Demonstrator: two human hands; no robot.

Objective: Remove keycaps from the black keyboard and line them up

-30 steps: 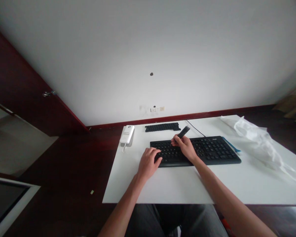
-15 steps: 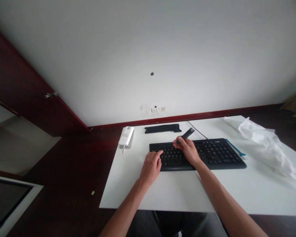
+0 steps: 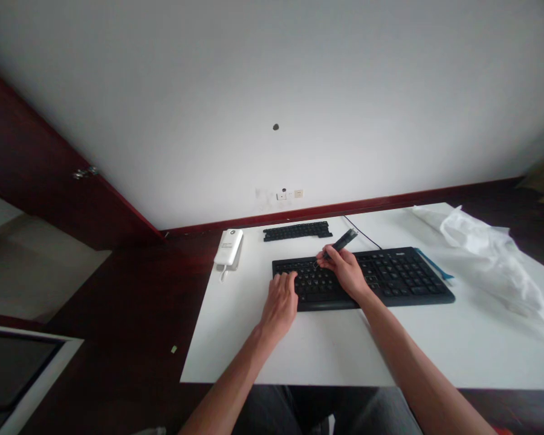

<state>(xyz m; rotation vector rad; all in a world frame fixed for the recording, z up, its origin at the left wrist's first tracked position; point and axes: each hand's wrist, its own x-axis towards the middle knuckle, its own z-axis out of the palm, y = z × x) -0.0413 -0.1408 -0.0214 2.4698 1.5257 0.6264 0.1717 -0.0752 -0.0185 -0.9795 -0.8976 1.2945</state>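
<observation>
A black keyboard (image 3: 399, 284) lies across the middle of the white table, its keys facing up. My right hand (image 3: 342, 269) is closed around a slim black keycap puller (image 3: 344, 240), held at a slant like a pen. Thin wire at the tool's lower end reaches down to the keys, while its pale-tipped upper end points up and to the right. Whether the wire grips a key is too small to tell. At the keyboard's left end rests my left hand (image 3: 280, 299), fingers bent over the edge and keys, with nothing visible in it.
Behind the keyboard lies a separate black key panel (image 3: 298, 231). A white power bank (image 3: 229, 248) with a short cable sits at the table's left edge. A blue strip (image 3: 435, 266) touches the keyboard's right end, and a crumpled white plastic bag (image 3: 489, 254) lies farther right.
My left index finger, stretched over the keys before, is drawn in a little. My right hand keeps its hold on the keycap puller over the same area. The whole view has shifted slightly.
</observation>
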